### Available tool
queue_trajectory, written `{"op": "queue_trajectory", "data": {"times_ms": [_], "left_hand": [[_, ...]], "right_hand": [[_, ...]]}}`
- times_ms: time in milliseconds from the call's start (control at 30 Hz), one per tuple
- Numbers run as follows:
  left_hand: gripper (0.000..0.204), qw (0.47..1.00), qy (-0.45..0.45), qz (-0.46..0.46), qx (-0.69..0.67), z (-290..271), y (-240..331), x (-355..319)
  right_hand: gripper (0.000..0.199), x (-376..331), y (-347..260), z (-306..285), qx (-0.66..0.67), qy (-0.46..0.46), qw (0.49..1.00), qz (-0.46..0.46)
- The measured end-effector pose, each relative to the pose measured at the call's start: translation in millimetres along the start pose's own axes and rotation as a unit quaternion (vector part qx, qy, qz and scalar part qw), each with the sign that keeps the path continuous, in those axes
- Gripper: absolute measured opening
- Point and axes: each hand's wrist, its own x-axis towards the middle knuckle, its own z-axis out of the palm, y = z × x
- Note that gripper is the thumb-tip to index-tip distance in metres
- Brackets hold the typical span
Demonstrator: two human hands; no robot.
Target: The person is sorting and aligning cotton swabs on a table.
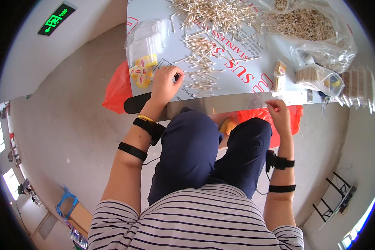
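My left hand [166,84] rests on the grey table [233,79] near its front edge, fingers curled over some cotton swabs [200,62] at the edge of a spread of them. My right hand [278,111] is at the table's front edge, pinching a small clear plastic bag [262,101] between thumb and fingers. A large heap of swabs [216,14] lies at the back of the table. Both wrists wear black straps.
A stack of small clear bags with yellow labels [143,54] lies left of my left hand. A big clear sack of swabs [308,25] and filled packets [316,77] sit to the right. Orange plastic bags [116,89] hang under the table. My knees are under its edge.
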Motion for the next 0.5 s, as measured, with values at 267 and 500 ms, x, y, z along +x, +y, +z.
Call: {"op": "queue_trajectory", "data": {"times_ms": [267, 500], "left_hand": [[0.011, 0.999, -0.034, 0.023, -0.016, 1, 19, 12], [0.011, 0.999, -0.038, 0.032, 0.003, 5, 18, 2]], "right_hand": [[0.022, -71, 129, -92, -0.304, 0.193, 0.93, 0.069], [0.021, 7, -25, 46, 0.004, 0.031, 0.997, -0.064]]}}
